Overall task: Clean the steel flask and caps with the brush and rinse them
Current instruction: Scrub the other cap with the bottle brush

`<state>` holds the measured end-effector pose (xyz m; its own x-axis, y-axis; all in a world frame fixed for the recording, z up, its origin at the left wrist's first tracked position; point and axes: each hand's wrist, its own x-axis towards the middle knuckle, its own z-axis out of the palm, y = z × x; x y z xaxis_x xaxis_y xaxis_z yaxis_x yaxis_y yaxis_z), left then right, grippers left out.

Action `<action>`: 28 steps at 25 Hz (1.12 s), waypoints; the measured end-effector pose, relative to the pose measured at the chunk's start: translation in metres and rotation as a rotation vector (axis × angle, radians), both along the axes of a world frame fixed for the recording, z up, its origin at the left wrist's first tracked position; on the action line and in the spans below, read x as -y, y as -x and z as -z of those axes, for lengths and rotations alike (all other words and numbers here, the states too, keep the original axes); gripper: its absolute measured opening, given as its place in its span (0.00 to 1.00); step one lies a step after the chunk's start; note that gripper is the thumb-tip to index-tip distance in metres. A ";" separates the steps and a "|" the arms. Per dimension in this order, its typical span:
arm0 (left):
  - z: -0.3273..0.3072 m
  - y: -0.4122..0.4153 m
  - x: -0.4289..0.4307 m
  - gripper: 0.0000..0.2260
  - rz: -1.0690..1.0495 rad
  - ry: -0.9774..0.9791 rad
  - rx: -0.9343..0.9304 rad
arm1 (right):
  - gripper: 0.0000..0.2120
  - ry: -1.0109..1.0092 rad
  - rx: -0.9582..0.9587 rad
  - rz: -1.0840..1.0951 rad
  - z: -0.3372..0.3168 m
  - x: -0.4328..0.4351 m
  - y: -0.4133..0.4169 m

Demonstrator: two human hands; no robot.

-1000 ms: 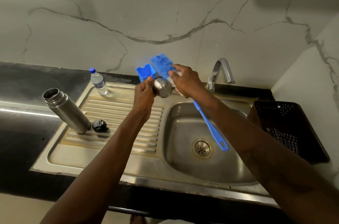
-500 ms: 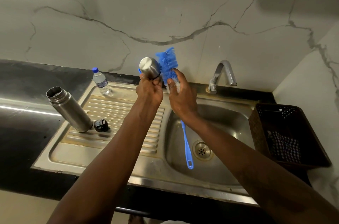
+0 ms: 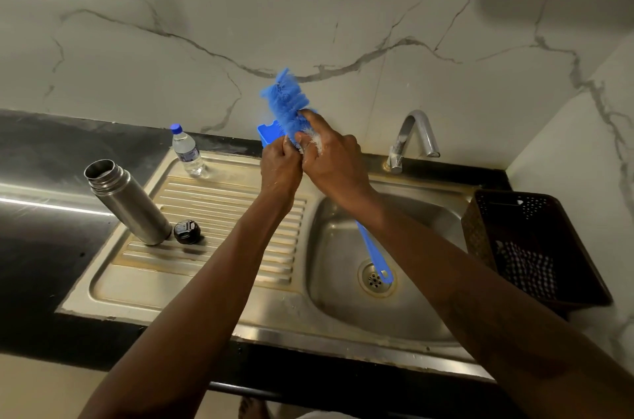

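A: Mid-scrub with the brush [image 3: 286, 103], judging by the pose. Held how?

B: Clamped in the right hand [image 3: 332, 158], grip wrapped round the neck just under the bristles. Head up and to the left, handle slanting down to the right across the sink [image 3: 336, 298] bowl.

A: And the left hand [image 3: 281, 164]?

B: Curled tight at the foot of the bristles, touching the right hand. Impossible to tell the contents of that grip (a cap, at a guess, but hidden).

A: Whereabouts for the flask [image 3: 130, 202]?

B: Standing open-mouthed on the draining board [image 3: 206, 206], well to the left of both hands, mouth tipped up and left in this view. Black cap [image 3: 187, 231] just beside its foot.

A: So nearer the left hand?

B: Clearly. Probably a leftward reach for it next, then lining up the brush's long axis with that open mouth before pushing in.
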<state>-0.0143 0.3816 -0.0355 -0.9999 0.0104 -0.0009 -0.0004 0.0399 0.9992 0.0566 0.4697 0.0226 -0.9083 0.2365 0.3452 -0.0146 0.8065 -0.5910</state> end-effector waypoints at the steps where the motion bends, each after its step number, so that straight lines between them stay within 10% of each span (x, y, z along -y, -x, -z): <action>1: 0.004 0.001 0.004 0.15 0.017 0.071 -0.036 | 0.22 0.029 0.039 0.001 -0.001 0.000 0.002; 4: 0.020 -0.005 0.020 0.17 0.050 0.078 -0.018 | 0.22 0.147 0.158 0.037 0.002 -0.007 0.016; 11: 0.017 0.014 0.045 0.13 -0.217 -0.682 0.353 | 0.24 0.099 0.373 -0.039 0.020 -0.011 0.017; 28: 0.043 0.078 0.073 0.16 -0.136 -0.660 0.591 | 0.10 -0.915 0.367 0.013 -0.011 -0.011 0.160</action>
<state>-0.0919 0.3082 -0.0788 -0.8308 0.0727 -0.5519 -0.4850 -0.5809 0.6537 -0.1034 0.4803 0.0341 -0.9948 0.0293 0.0977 0.0571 0.9538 0.2949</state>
